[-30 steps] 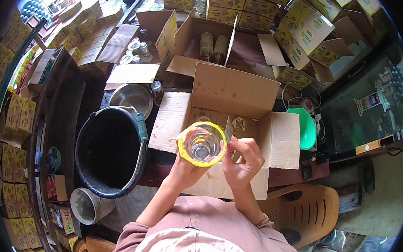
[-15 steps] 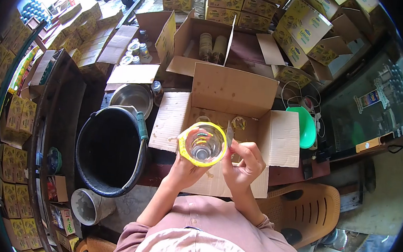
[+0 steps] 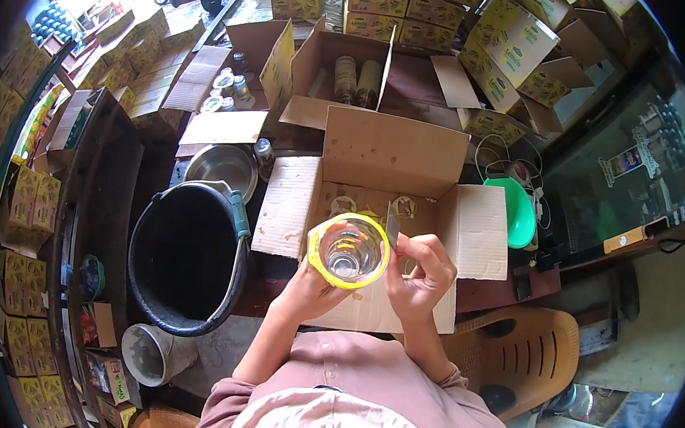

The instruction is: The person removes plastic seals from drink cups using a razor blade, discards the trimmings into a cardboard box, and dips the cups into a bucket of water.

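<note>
My left hand is wrapped round a clear jar with a bright yellow band at its rim. The jar's mouth faces up towards me and its inside shows no contents. Pinched in my right hand is a thin, flat grey blade, held upright close by the jar's right side. Whether the blade touches the rim I cannot tell. Beneath both hands stands an open cardboard box with its flaps spread; several ring-like yellowish scraps lie inside.
To the left are a black bucket, a metal bowl and a grey pail. A green bowl stands right of the box, above a brown plastic chair. Further back, an open carton has small jars beside it.
The jar and both hands have shifted slightly to the right and down in view. The grips on the jar and the blade look the same.
</note>
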A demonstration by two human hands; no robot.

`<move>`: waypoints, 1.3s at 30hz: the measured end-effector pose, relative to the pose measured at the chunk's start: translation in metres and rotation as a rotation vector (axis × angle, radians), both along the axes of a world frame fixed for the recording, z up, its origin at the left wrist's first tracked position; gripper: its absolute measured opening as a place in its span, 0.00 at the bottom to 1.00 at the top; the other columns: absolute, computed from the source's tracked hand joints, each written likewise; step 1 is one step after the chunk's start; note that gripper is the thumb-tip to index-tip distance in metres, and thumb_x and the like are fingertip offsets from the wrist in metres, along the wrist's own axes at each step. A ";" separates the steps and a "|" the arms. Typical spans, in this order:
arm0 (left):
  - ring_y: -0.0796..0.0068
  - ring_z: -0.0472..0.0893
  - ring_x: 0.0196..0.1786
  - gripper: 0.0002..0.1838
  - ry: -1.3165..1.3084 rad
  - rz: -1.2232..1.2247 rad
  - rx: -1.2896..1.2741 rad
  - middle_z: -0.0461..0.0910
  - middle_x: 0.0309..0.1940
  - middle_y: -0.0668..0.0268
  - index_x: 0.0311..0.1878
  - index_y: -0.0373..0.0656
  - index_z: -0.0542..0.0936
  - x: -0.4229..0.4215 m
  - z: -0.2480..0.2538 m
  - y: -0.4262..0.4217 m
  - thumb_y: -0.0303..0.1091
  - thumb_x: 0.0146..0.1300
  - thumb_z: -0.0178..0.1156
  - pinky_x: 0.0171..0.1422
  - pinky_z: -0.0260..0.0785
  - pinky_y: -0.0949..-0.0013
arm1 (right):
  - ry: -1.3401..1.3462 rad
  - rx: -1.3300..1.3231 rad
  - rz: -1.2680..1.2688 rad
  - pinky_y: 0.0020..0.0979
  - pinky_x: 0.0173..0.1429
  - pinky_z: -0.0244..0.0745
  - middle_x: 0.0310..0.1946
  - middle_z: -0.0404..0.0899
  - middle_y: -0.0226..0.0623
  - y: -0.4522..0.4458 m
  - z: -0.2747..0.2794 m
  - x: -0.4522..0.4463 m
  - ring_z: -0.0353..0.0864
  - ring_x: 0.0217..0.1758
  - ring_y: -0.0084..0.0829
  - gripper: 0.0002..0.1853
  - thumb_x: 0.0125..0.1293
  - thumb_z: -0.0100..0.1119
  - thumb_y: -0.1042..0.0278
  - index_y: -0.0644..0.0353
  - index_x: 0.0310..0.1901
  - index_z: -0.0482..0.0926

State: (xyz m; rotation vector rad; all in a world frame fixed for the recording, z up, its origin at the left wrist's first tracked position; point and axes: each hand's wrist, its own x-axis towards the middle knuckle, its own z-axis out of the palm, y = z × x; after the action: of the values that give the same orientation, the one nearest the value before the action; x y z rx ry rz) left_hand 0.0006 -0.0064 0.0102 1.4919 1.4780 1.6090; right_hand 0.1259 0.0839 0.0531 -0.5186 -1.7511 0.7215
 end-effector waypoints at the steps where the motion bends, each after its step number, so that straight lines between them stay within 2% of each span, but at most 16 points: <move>1: 0.64 0.70 0.55 0.39 0.019 -0.009 0.008 0.65 0.53 0.56 0.61 0.37 0.55 -0.001 0.001 0.001 0.24 0.47 0.65 0.59 0.63 0.65 | 0.008 -0.001 0.022 0.17 0.24 0.65 0.23 0.73 0.31 0.001 0.000 0.001 0.74 0.24 0.19 0.13 0.43 0.63 0.87 0.64 0.33 0.79; 3: 0.67 0.71 0.54 0.42 0.056 -0.024 0.023 0.65 0.52 0.57 0.63 0.40 0.51 -0.003 0.002 0.002 0.21 0.47 0.65 0.57 0.65 0.68 | 0.016 -0.036 0.039 0.19 0.27 0.69 0.22 0.74 0.33 0.001 -0.001 0.002 0.75 0.23 0.21 0.13 0.43 0.63 0.87 0.64 0.33 0.80; 6: 0.61 0.69 0.57 0.39 -0.127 -0.067 -0.056 0.64 0.55 0.55 0.61 0.35 0.57 -0.002 0.005 0.002 0.27 0.47 0.66 0.62 0.60 0.64 | 0.005 -0.043 0.029 0.20 0.28 0.71 0.22 0.75 0.34 0.000 0.000 0.003 0.76 0.23 0.22 0.13 0.42 0.64 0.86 0.64 0.33 0.80; 10: 0.61 0.69 0.57 0.38 -0.053 -0.113 -0.050 0.63 0.56 0.55 0.61 0.36 0.58 -0.002 0.003 0.003 0.28 0.47 0.66 0.62 0.60 0.64 | -0.026 -0.012 -0.033 0.20 0.28 0.72 0.22 0.75 0.34 0.001 0.003 0.001 0.77 0.24 0.22 0.13 0.42 0.64 0.86 0.64 0.34 0.80; 13: 0.61 0.68 0.58 0.38 -0.096 -0.130 -0.048 0.63 0.56 0.55 0.61 0.37 0.59 -0.002 0.000 0.004 0.29 0.46 0.66 0.62 0.59 0.64 | 0.043 -0.083 0.079 0.18 0.27 0.67 0.23 0.73 0.31 0.005 0.001 0.002 0.73 0.25 0.19 0.12 0.45 0.63 0.88 0.65 0.33 0.79; 16: 0.62 0.67 0.59 0.37 -0.169 -0.147 -0.073 0.64 0.55 0.55 0.60 0.37 0.60 -0.003 0.004 0.004 0.29 0.46 0.66 0.63 0.58 0.64 | 0.040 -0.117 0.086 0.20 0.29 0.72 0.22 0.75 0.35 0.006 -0.001 0.006 0.77 0.24 0.22 0.14 0.42 0.63 0.87 0.64 0.34 0.80; 19: 0.62 0.66 0.59 0.36 -0.171 -0.184 -0.100 0.65 0.55 0.55 0.60 0.37 0.61 -0.003 0.010 0.003 0.30 0.46 0.65 0.63 0.57 0.65 | -0.006 -0.050 0.037 0.20 0.29 0.72 0.22 0.76 0.35 0.008 -0.001 0.006 0.77 0.25 0.22 0.14 0.41 0.63 0.88 0.64 0.34 0.80; 25: 0.63 0.65 0.59 0.36 -0.140 -0.243 -0.115 0.66 0.54 0.56 0.60 0.36 0.61 -0.010 0.009 0.003 0.33 0.47 0.65 0.63 0.57 0.65 | 0.022 -0.138 0.170 0.21 0.29 0.72 0.23 0.76 0.35 0.011 0.004 0.008 0.77 0.25 0.23 0.14 0.41 0.62 0.88 0.63 0.33 0.80; 28: 0.65 0.66 0.59 0.37 -0.147 -0.267 -0.151 0.67 0.54 0.57 0.60 0.36 0.61 -0.010 0.009 0.003 0.34 0.47 0.65 0.63 0.58 0.66 | -0.033 -0.123 0.161 0.18 0.30 0.68 0.24 0.73 0.33 0.011 0.003 0.009 0.73 0.27 0.20 0.11 0.45 0.63 0.88 0.66 0.32 0.79; 30: 0.67 0.65 0.59 0.38 -0.173 -0.321 -0.169 0.67 0.54 0.57 0.61 0.37 0.60 -0.010 0.012 0.002 0.34 0.46 0.65 0.62 0.59 0.66 | -0.038 -0.112 0.158 0.20 0.29 0.71 0.24 0.75 0.34 0.015 0.002 0.009 0.76 0.26 0.21 0.13 0.43 0.63 0.87 0.64 0.33 0.80; 33: 0.67 0.66 0.58 0.39 -0.189 -0.345 -0.107 0.65 0.53 0.58 0.60 0.37 0.60 -0.012 0.007 0.005 0.33 0.45 0.67 0.60 0.61 0.66 | -0.017 -0.126 0.167 0.20 0.29 0.73 0.24 0.76 0.34 0.017 0.001 0.007 0.78 0.25 0.22 0.14 0.42 0.62 0.87 0.63 0.33 0.80; 36: 0.66 0.67 0.56 0.41 -0.219 -0.256 0.064 0.62 0.52 0.58 0.60 0.37 0.59 -0.006 -0.006 0.012 0.33 0.43 0.69 0.59 0.63 0.66 | 0.003 -0.150 0.145 0.20 0.29 0.74 0.23 0.76 0.34 0.014 0.002 0.005 0.78 0.25 0.22 0.13 0.42 0.62 0.87 0.64 0.33 0.80; 39: 0.66 0.67 0.55 0.41 -0.323 -0.167 0.068 0.60 0.50 0.59 0.59 0.39 0.57 -0.001 -0.016 0.014 0.32 0.43 0.70 0.58 0.64 0.66 | 0.039 -0.173 0.104 0.20 0.29 0.74 0.23 0.76 0.34 0.010 0.005 0.003 0.78 0.25 0.21 0.12 0.43 0.62 0.87 0.65 0.32 0.80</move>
State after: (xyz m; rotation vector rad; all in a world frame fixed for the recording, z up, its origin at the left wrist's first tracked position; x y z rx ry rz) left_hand -0.0008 0.0076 -0.0054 1.2791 1.1033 1.7163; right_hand 0.1293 0.0942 0.0582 -0.5296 -1.6981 0.9565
